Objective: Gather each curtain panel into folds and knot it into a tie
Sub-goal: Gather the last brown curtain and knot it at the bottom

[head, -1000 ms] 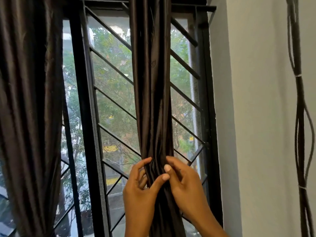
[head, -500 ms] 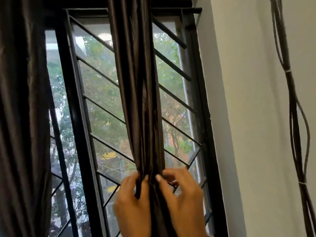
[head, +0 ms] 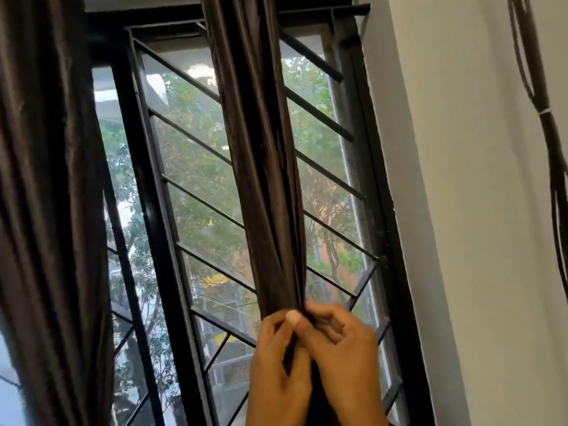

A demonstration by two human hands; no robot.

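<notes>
Head camera view: a dark brown, glossy satin curtain panel [head: 267,179] hangs gathered into narrow vertical folds before a black metal window grille [head: 196,198] with slanted bars. Low in the centre, the left hand [head: 276,370] and right hand [head: 347,348] meet, fingers curled, pinching the bunched fabric between them. A second brown pleated curtain [head: 46,210] hangs at far left. Dark bundled cables [head: 545,124] run down the smooth pale wall [head: 461,210].

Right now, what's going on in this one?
A person at a barred window holds the middle curtain panel with both hands. The left hand and right hand pinch it side by side, low down, where the dark fabric is gathered into a narrow bundle of folds. No knot shows above the hands. A second panel hangs loose on the left.
</notes>
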